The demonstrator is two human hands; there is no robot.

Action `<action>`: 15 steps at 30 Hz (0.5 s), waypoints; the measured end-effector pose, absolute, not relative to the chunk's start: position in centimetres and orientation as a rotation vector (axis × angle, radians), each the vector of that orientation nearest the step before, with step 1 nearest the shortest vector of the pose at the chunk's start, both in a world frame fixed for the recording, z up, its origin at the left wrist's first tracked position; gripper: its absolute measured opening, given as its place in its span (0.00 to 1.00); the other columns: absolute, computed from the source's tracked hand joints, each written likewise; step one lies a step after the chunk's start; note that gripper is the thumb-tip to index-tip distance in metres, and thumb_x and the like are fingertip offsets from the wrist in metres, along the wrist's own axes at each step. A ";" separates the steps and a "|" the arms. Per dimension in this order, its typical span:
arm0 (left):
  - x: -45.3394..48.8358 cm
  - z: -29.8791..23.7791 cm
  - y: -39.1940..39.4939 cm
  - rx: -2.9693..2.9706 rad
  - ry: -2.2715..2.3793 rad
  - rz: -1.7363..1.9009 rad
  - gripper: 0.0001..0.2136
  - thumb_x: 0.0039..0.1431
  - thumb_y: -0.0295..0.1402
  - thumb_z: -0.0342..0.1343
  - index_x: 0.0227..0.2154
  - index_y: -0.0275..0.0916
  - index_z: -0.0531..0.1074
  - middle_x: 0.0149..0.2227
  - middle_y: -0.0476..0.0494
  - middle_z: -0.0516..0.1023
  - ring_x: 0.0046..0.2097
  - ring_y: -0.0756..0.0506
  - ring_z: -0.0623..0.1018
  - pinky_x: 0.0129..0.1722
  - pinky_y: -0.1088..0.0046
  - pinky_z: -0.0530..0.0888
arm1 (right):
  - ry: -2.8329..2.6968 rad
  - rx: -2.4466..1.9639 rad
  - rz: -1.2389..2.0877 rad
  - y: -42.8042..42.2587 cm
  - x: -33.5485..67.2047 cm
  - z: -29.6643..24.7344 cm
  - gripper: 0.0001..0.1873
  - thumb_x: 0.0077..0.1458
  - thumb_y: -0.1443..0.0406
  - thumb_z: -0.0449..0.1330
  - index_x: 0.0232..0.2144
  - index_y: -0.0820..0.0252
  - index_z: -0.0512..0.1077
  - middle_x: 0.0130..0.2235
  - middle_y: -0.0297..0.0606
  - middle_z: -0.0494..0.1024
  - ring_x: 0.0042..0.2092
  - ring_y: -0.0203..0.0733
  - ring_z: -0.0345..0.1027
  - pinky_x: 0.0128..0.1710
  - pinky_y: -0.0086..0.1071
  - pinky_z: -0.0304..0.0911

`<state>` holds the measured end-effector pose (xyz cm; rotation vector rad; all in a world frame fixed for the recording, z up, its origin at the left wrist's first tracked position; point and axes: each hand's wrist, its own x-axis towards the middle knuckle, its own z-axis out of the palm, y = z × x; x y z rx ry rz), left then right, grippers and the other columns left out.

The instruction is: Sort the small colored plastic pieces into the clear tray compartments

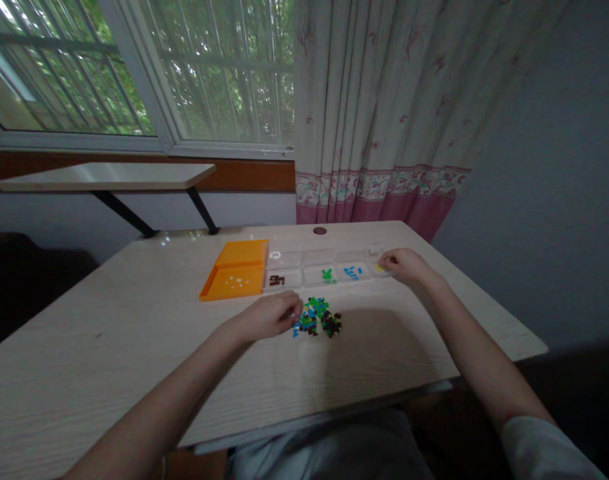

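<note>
My left hand rests at the left edge of a mixed pile of small green, blue and brown pieces. Its fingers are curled together, and what they hold, if anything, is hidden. Over the rightmost clear plastic box, my right hand has its fingertips pinched beside small yellow pieces; I cannot make out anything between them. Farther left in the row, clear boxes hold blue pieces, green pieces and brown pieces. An orange box, its lid laid back, holds small white pieces.
The pale wooden table has a round dark cable hole near its back edge. A raised shelf on black brackets stands at the back left. A curtain hangs behind the table, beside a barred window.
</note>
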<state>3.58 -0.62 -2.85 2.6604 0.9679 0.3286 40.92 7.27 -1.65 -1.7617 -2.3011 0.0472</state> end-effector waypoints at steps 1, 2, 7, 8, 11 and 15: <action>3.6 -2.8 -0.6 2.647 0.963 0.333 0.05 0.53 0.28 0.47 0.31 0.38 0.66 0.31 0.46 0.69 0.33 0.50 0.69 0.32 0.77 0.65 | -2.298 -1.737 0.043 7.2 40.8 -1.5 0.12 0.51 0.63 0.53 0.33 0.60 0.76 0.28 0.39 0.76 0.27 0.35 0.65 0.25 0.25 0.50; 3.6 -2.8 -0.6 2.632 0.959 0.339 0.05 0.53 0.28 0.47 0.31 0.37 0.66 0.31 0.46 0.69 0.32 0.50 0.69 0.32 0.78 0.65 | -2.297 -1.703 0.041 7.2 40.5 -1.5 0.13 0.51 0.63 0.53 0.33 0.61 0.76 0.28 0.39 0.76 0.27 0.35 0.65 0.25 0.25 0.51; 4.2 -2.5 -0.6 2.522 0.989 0.434 0.04 0.53 0.28 0.48 0.28 0.36 0.67 0.28 0.47 0.69 0.30 0.51 0.68 0.29 0.78 0.64 | -2.344 -1.485 0.075 5.7 37.1 -1.4 0.12 0.53 0.62 0.53 0.34 0.59 0.75 0.25 0.35 0.74 0.25 0.34 0.64 0.25 0.24 0.51; 4.3 -2.4 -0.7 2.487 1.011 0.468 0.04 0.53 0.29 0.48 0.28 0.36 0.67 0.28 0.47 0.69 0.29 0.51 0.68 0.29 0.78 0.64 | -2.364 -1.432 0.081 5.1 36.0 -1.5 0.12 0.53 0.62 0.53 0.34 0.59 0.75 0.23 0.34 0.74 0.25 0.33 0.63 0.25 0.24 0.51; 4.8 -2.2 -0.8 2.374 1.060 0.567 0.05 0.53 0.29 0.50 0.27 0.35 0.68 0.27 0.48 0.70 0.28 0.52 0.68 0.27 0.79 0.63 | -2.452 -1.229 0.145 3.2 32.3 -2.0 0.11 0.53 0.63 0.53 0.33 0.57 0.75 0.22 0.32 0.73 0.24 0.32 0.63 0.25 0.23 0.51; 5.3 -2.4 -1.1 2.263 1.052 0.700 0.05 0.52 0.31 0.52 0.27 0.34 0.70 0.25 0.49 0.71 0.27 0.53 0.67 0.26 0.80 0.63 | -2.502 -1.039 0.212 0.6 28.2 -2.9 0.08 0.51 0.65 0.56 0.32 0.57 0.75 0.24 0.31 0.75 0.25 0.31 0.64 0.25 0.23 0.52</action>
